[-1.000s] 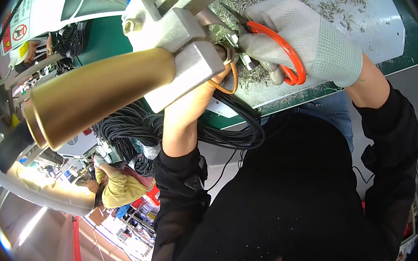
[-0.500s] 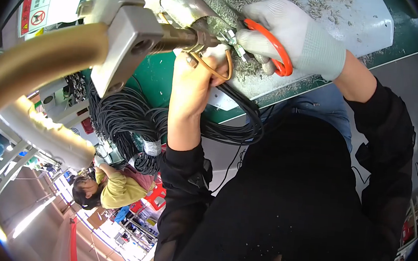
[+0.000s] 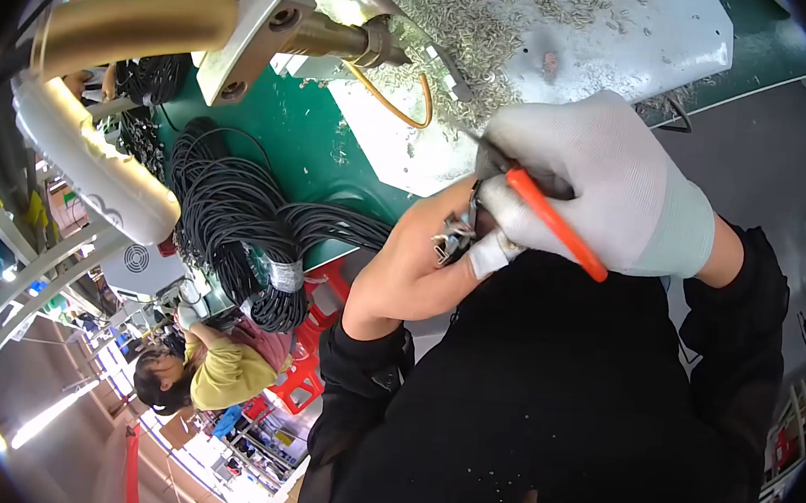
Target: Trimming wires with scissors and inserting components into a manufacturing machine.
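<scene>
My right hand (image 3: 610,183), in a white knit glove, is closed around red-handled pliers (image 3: 558,229); their dark jaw end points up and left by my left hand. My left hand (image 3: 431,254) is bent in against it, closed, with white wrap on the thumb. Small shiny metal connectors (image 3: 454,239) stick out from its grip; its fingertips are partly covered by my right hand. Both hands are in front of the bench edge, close to my body. Black cables (image 3: 338,224) run from a large coil (image 3: 226,198) toward my left forearm and pass out of sight behind it.
A metal machine head (image 3: 373,43) with a bent yellow-brown wire (image 3: 400,117) overhangs a white plate (image 3: 572,70) strewn with metal scraps. Beside it are a thick curved brown bar (image 3: 145,23) and a lit white lamp (image 3: 94,167). A co-worker in yellow (image 3: 234,371) sits beyond, near red stools (image 3: 300,386).
Both hands have drawn back from the machine head toward my body, with the pliers and the connectors. The cables slid with my left hand. My view has shifted slightly.
</scene>
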`<act>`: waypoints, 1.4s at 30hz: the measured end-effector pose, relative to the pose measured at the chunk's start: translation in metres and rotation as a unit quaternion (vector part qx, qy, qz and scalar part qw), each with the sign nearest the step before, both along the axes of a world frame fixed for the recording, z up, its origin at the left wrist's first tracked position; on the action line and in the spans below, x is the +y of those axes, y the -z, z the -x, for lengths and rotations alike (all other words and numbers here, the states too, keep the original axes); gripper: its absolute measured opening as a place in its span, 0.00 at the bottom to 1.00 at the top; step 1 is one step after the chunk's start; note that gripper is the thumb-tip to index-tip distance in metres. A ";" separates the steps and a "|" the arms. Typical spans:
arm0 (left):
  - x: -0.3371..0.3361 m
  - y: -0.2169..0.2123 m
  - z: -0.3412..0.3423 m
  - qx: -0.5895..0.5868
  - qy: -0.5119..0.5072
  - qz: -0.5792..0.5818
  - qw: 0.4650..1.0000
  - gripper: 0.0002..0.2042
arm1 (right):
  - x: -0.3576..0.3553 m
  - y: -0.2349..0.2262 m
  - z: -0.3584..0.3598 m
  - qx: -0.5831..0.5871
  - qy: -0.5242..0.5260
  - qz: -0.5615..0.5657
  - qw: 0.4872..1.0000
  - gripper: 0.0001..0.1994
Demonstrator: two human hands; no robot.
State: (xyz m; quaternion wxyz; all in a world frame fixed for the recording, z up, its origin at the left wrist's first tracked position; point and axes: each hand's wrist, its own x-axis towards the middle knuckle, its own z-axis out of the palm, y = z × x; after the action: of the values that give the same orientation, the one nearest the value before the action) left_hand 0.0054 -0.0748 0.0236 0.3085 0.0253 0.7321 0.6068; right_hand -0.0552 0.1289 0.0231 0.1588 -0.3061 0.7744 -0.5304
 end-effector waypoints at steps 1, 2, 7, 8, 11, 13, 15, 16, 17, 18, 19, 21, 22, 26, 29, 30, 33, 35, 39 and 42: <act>0.003 -0.001 -0.001 0.044 0.002 0.060 0.997 0.06 | 0.001 0.000 -0.002 0.002 0.002 0.000 1.000 0.07; 0.005 0.000 -0.002 0.047 0.004 0.060 0.997 0.06 | 0.003 0.001 -0.005 -0.023 0.019 0.022 0.999 0.07; 0.008 0.007 -0.013 0.066 -0.029 -0.010 0.997 0.10 | 0.008 -0.003 -0.016 -0.009 0.018 0.061 0.998 0.06; 0.007 0.011 -0.013 0.116 -0.002 0.006 0.993 0.10 | 0.009 -0.005 -0.018 0.020 0.007 0.051 0.998 0.07; 0.020 0.014 -0.016 0.249 -0.019 0.033 0.968 0.11 | 0.018 -0.012 -0.019 -0.257 0.022 0.099 0.961 0.12; 0.030 0.013 -0.019 0.395 -0.120 0.054 0.909 0.12 | 0.023 -0.010 -0.020 -0.392 0.027 0.124 0.911 0.15; 0.029 0.007 -0.014 0.460 -0.060 0.081 0.882 0.13 | 0.026 0.003 -0.022 -0.457 -0.009 0.204 0.866 0.16; 0.028 0.003 -0.011 0.520 -0.002 0.106 0.848 0.13 | 0.027 0.007 -0.024 -0.487 -0.027 0.242 0.839 0.16; 0.027 0.002 -0.009 0.575 0.055 0.131 0.806 0.14 | 0.030 0.006 -0.025 -0.487 -0.026 0.243 0.839 0.16; 0.027 0.001 -0.009 0.575 0.054 0.131 0.806 0.14 | 0.031 0.001 -0.024 -0.482 -0.033 0.208 0.850 0.15; 0.027 0.001 -0.009 0.572 0.066 0.134 0.806 0.15 | 0.033 -0.005 -0.024 -0.477 -0.040 0.172 0.861 0.15; 0.026 0.001 -0.009 0.566 0.089 0.140 0.807 0.18 | 0.035 -0.003 -0.024 -0.472 -0.047 0.135 0.870 0.15; 0.026 0.001 -0.008 0.565 0.089 0.140 0.808 0.18 | 0.040 0.006 -0.024 -0.489 -0.090 0.151 0.855 0.14; 0.026 0.002 -0.011 0.530 0.199 0.069 0.822 0.17 | 0.038 0.001 -0.035 -0.496 -0.130 0.192 0.837 0.11; 0.036 0.013 -0.031 0.198 -0.140 -0.245 0.939 0.12 | 0.025 -0.011 -0.045 -0.444 -0.041 0.208 0.870 0.08; 0.037 0.010 -0.027 0.196 -0.142 -0.244 0.939 0.12 | 0.018 0.000 -0.045 -0.234 0.038 0.169 0.957 0.07; 0.041 -0.011 -0.009 0.050 -0.300 -0.088 0.949 0.08 | 0.007 0.017 -0.044 0.215 0.178 0.067 0.958 0.08; 0.031 -0.008 -0.011 0.075 -0.298 -0.068 0.949 0.09 | 0.008 0.011 -0.039 0.270 0.197 0.015 0.942 0.11; 0.024 -0.004 -0.013 0.136 -0.277 -0.019 0.951 0.09 | 0.005 0.011 -0.042 0.327 0.185 -0.089 0.923 0.14; 0.029 -0.005 -0.012 0.162 -0.259 0.008 0.952 0.09 | 0.004 0.012 -0.050 0.307 0.168 -0.127 0.928 0.12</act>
State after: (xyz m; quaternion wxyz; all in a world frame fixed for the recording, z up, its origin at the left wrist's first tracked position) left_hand 0.0176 -0.0457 0.0286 0.0186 -0.0696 0.7582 0.6480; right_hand -0.0055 0.1332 0.0110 -0.1406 -0.2967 0.8861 -0.3271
